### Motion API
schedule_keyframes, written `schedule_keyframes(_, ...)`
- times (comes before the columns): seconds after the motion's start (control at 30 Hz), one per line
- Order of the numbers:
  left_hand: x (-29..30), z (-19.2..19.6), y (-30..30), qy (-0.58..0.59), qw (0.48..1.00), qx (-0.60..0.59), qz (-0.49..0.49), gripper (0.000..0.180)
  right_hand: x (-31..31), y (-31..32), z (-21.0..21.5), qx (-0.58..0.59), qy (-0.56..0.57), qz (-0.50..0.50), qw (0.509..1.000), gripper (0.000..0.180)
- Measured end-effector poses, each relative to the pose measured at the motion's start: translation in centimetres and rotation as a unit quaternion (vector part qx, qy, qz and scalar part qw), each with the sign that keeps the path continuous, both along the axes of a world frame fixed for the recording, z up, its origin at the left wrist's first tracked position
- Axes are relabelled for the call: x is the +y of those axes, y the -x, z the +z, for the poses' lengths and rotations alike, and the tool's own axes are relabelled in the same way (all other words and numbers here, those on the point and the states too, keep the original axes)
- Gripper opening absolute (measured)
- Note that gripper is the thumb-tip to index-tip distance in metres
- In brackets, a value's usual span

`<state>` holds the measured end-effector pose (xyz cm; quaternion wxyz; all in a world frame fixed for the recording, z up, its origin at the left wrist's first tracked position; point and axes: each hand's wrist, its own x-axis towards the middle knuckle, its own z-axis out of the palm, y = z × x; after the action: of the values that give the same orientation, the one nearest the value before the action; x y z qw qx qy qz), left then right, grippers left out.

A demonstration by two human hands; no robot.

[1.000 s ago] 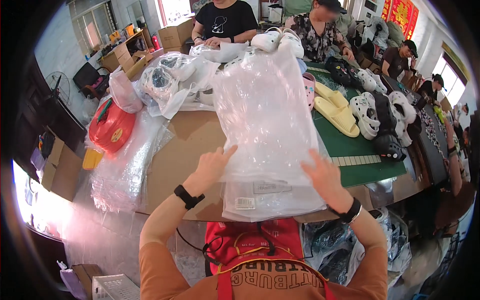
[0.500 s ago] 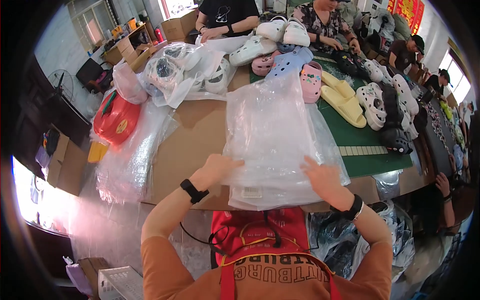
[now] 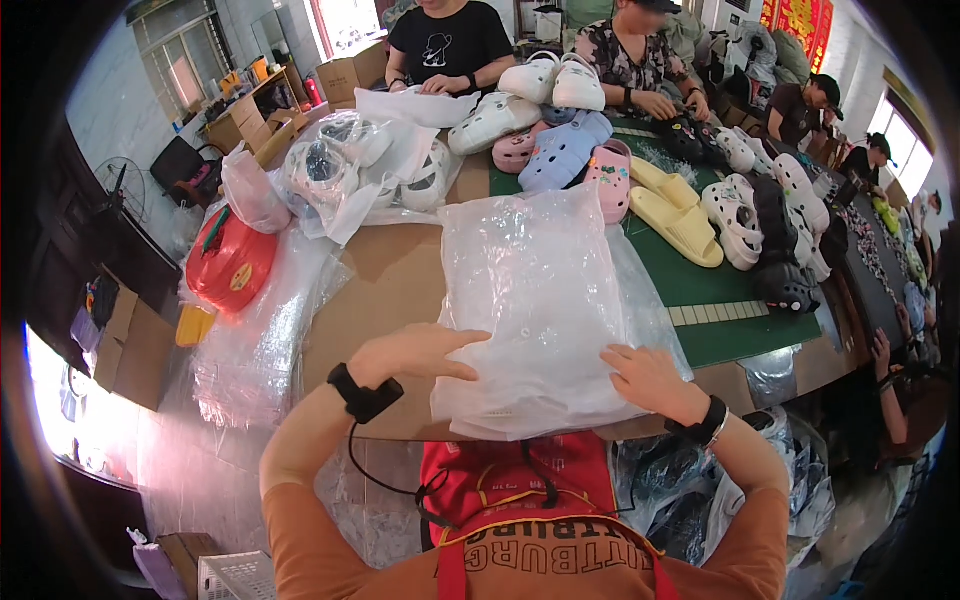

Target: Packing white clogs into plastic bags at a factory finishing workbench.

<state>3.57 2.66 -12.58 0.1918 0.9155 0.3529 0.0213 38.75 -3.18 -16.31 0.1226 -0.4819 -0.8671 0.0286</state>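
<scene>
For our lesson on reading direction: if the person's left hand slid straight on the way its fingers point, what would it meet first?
The left hand points right across the stack of clear plastic bags; it would probably meet the right hand first, though depth is unclear.

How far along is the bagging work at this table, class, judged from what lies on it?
Done: several white clogs already sit inside clear bags at the far left. In hand: the left hand and right hand press flat on a stack of empty clear plastic bags on the cardboard-covered table. Left: many loose clogs and yellow slides lie unbagged on the green mat.
</scene>
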Motion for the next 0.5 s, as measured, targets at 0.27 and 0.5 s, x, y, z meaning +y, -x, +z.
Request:
schedule_keyframes(0.27,10.5,12.9,-3.8,0.008,0.995,-0.063,0.075,0.055,-1.1,-3.4,-6.1,0.045,0.043,0.009,0.998,0.027)
schedule_keyframes(0.5,25.6,16.3,-12.0,-0.025,0.942,-0.225,0.249,0.054,-1.0,-3.3,-5.8,0.087,0.01,0.011,0.996,0.038)
